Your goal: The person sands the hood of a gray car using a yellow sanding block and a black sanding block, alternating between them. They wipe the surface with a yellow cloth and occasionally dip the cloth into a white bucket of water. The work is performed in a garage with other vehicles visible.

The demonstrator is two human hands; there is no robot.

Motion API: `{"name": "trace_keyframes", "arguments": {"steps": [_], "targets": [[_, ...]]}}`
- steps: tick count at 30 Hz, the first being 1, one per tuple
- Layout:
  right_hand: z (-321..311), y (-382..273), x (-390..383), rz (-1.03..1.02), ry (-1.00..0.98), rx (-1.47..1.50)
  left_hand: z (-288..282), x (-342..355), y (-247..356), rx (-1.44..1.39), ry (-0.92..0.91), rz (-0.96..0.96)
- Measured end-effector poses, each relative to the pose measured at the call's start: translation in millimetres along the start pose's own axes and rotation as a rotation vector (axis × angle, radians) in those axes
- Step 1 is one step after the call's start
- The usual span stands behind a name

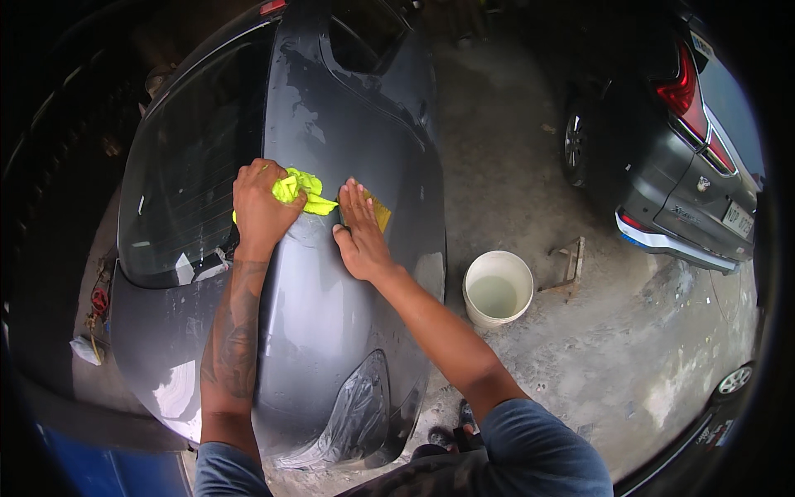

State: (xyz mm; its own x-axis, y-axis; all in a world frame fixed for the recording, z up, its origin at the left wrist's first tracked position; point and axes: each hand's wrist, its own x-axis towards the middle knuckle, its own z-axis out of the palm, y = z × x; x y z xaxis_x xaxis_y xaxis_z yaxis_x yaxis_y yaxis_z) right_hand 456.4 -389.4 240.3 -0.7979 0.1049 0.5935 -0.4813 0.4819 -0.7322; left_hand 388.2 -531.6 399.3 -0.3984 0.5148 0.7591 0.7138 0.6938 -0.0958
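My left hand [261,199] grips a crumpled neon-yellow cloth [298,187] over the rear pillar of a dark grey car [306,306], beside its rear window [190,141]. Just right of it, my right hand [360,232] presses a yellow sheet or pad [379,214] against the bodywork, fingers extended and held together, thumb angled out to the left. The paint around both hands has wet, patchy areas. Crumpled clear plastic [348,414] covers the car's lower rear lamp area.
A white bucket of cloudy water [497,290] stands on the concrete floor right of the car, beside a small frame [571,265]. Another dark car [679,190] is at the upper right, another wheel [734,379] at the lower right. A red tool [101,300] lies left.
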Motion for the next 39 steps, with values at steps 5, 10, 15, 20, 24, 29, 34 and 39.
{"name": "trace_keyframes", "arguments": {"steps": [5,10,15,20,24,29,34,39], "targets": [[19,-86,-108,-0.127,-0.193,0.162,14,27,-15,0.031,-0.012,-0.001],[10,-69,-56,-0.055,-0.161,0.102,39,80,-40,0.053,0.015,-0.037],[1,-13,28,0.043,-0.111,0.139,57,104,-63,0.039,0.195,-0.078],[-30,81,147,0.231,-0.014,0.15,60,110,-55,-0.053,0.323,-0.093],[-23,78,127,0.141,-0.03,0.176,59,100,-63,-0.036,0.305,-0.109],[-12,28,22,-0.138,-0.201,0.186,59,102,-65,-0.049,0.321,-0.093],[-40,104,169,0.027,-0.082,0.167,58,112,-60,-0.099,0.338,-0.074],[-18,74,120,0.005,-0.097,0.142,61,106,-66,-0.107,0.345,-0.121]]}}
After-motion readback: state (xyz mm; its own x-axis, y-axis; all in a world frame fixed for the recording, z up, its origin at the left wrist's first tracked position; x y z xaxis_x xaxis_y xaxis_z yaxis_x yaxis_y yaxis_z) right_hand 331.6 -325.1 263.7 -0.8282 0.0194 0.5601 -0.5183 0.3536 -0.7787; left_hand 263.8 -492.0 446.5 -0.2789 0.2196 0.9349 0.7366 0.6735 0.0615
